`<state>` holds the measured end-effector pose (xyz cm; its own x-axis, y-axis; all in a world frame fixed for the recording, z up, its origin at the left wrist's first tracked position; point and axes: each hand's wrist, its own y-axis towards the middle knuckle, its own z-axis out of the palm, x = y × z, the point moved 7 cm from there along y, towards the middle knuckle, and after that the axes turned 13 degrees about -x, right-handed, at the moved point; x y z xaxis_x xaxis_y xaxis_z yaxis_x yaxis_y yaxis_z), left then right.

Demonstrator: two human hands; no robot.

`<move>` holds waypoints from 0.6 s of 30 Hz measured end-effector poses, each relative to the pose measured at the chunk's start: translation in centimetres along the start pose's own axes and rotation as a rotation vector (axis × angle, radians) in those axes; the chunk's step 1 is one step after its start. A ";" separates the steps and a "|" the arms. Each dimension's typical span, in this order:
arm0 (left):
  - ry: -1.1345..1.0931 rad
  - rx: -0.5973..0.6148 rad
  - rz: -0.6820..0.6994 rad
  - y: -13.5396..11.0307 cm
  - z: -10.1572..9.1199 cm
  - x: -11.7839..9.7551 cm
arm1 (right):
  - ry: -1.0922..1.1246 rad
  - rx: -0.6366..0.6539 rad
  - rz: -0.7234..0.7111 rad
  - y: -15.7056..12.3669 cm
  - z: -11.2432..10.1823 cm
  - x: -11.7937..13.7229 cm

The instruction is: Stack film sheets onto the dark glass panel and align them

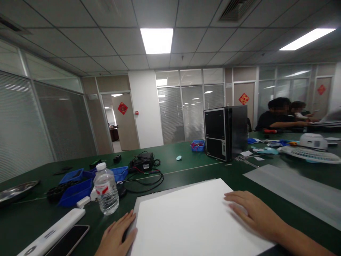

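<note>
White sheet on the green table

From afar, I see it right of the water bottle. Nearer me than the bottle, the left hand spreads unclenched fingers; well right of the bottle, the right hand extends its fingers, grasping nothing.

Green table before me. To my left: clear water bottle, white-capped, upright; dark-screened phone beside a long white bar; blue bins; shiny metal dish. Ahead, black computer tower, upright, small blue basket just beside it. To my right, pale sheet, flat; beyond, I see two people seated.
</note>
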<state>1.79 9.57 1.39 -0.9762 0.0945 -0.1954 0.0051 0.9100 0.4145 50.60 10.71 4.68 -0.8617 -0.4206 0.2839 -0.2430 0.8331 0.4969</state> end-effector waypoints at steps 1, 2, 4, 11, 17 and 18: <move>0.003 0.001 -0.002 0.0 0.0 0.0 | 0.004 0.010 -0.003 0.0 0.0 -0.2; 0.004 0.002 -0.002 0.0 0.0 0.0 | 0.009 0.020 0.002 0.0 0.1 -0.4; 0.009 0.004 -0.003 -0.1 0.0 0.1 | 0.008 0.039 0.022 0.1 0.2 -0.9; 0.013 -0.015 0.003 -0.1 0.2 0.3 | 0.003 0.073 0.008 0.0 0.9 -0.8; -0.014 -0.075 0.011 -0.1 0.1 0.3 | 0.080 0.107 -0.055 -0.6 1.9 -0.3; -0.013 -0.081 0.016 -0.1 0.0 0.3 | 0.092 0.102 -0.060 -0.7 1.9 -0.2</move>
<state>1.55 9.51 1.27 -0.9731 0.1143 -0.1999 0.0023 0.8730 0.4876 50.12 10.86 2.70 -0.8008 -0.4983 0.3323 -0.3410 0.8355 0.4310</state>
